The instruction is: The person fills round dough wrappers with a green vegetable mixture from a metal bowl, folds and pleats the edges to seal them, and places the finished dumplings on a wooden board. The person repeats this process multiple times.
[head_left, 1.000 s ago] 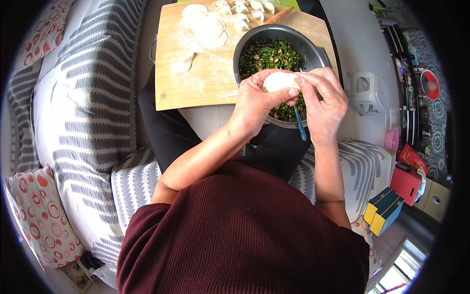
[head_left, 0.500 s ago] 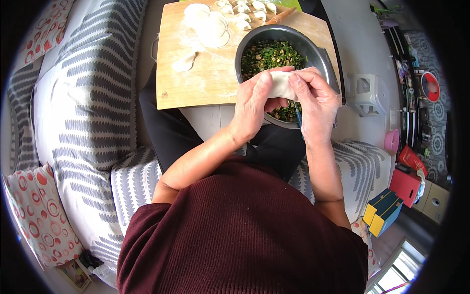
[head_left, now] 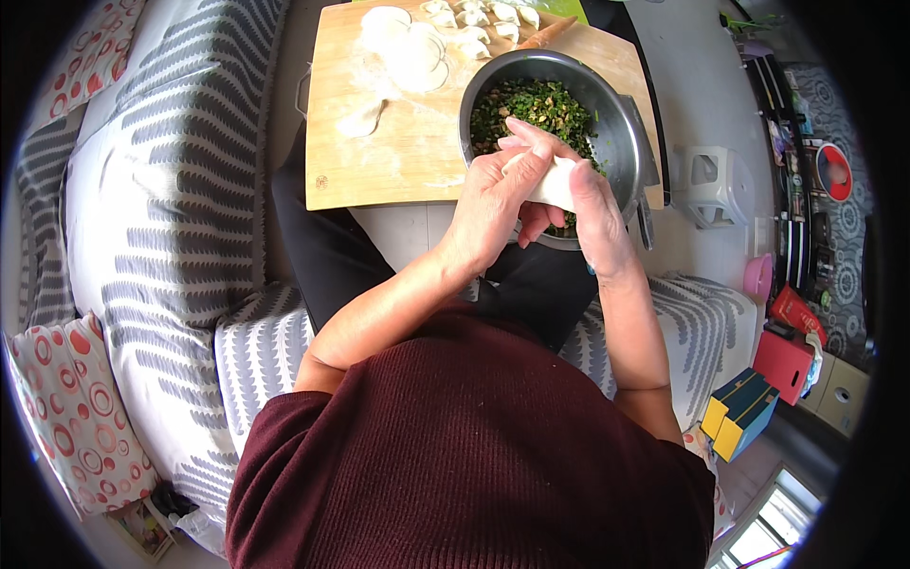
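Between both hands, above the near part of a metal bowl (head_left: 621, 142), is a folded white dumpling (head_left: 555, 183). My left hand (head_left: 498, 194) has its thumb on top of the dough and its fingers behind it. My right hand (head_left: 602, 213) presses against the dumpling's right end, thumb upward. Chopped green filling (head_left: 536, 109) lies in the bowl. To the left, on a wooden board (head_left: 408, 171), rest a stack of round wrappers (head_left: 412, 57) and one separate piece of dough (head_left: 363, 119). Several finished dumplings (head_left: 474, 28) sit at the board's far side.
A wooden rolling pin (head_left: 548, 33) lies behind the bowl. A metal utensil handle (head_left: 646, 223) shows at the bowl's right side. A white plastic stool (head_left: 716, 185) stands on the floor to the right. A patterned sofa (head_left: 171, 237) runs along the left.
My right hand has turned and shifted from pinching the dough's edge to lying along its right end. The dumpling is now tilted and more enclosed by my hands.
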{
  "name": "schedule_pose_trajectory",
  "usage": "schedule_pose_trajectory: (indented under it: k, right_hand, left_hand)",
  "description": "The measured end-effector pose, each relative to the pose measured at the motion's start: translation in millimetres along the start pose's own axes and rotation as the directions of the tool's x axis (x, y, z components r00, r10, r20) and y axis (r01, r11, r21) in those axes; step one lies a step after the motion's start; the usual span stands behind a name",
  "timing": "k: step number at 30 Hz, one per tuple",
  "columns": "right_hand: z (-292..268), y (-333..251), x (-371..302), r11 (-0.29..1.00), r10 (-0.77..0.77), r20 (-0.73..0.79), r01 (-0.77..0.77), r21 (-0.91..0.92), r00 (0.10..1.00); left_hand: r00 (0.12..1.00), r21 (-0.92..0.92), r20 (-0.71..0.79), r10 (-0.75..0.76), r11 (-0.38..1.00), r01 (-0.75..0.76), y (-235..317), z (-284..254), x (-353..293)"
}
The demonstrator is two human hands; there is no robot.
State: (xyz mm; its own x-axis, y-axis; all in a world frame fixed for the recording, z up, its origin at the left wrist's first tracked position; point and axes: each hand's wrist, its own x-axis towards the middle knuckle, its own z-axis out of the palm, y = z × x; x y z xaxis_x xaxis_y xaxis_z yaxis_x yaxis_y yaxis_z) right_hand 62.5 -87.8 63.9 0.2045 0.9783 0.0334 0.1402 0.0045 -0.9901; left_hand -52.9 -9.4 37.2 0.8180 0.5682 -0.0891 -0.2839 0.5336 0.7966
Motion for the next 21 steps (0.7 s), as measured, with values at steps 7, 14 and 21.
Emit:
schedule_pose_trajectory:
  k: [7, 14, 21]
  right_hand:
    - [12.4, -14.3, -2.0, 0.984, -0.107, -0.036, 0.101, -0.15, 0.994]
    - [12.4, -24.8, 2.5, 0.624, -0.614, 0.035, 0.511, -0.591, 0.789]
    - [11.8, -3.8, 6.2, 0.79, -0.438, -0.046, 0.359, -0.497, 0.898]
  left_hand:
    - [0.998, 0.142, 0.042, 0.042, 0.989, -0.048, 4.0, -0.7, -7.0]
    - [0.918, 0.287, 0.107, 0.383, 0.872, -0.397, 16.6, 12.3, -22.3]
    - [0.985, 0.092, 0.082, 0.153, 0.983, -0.16, -1.7, -0.7, -9.1]
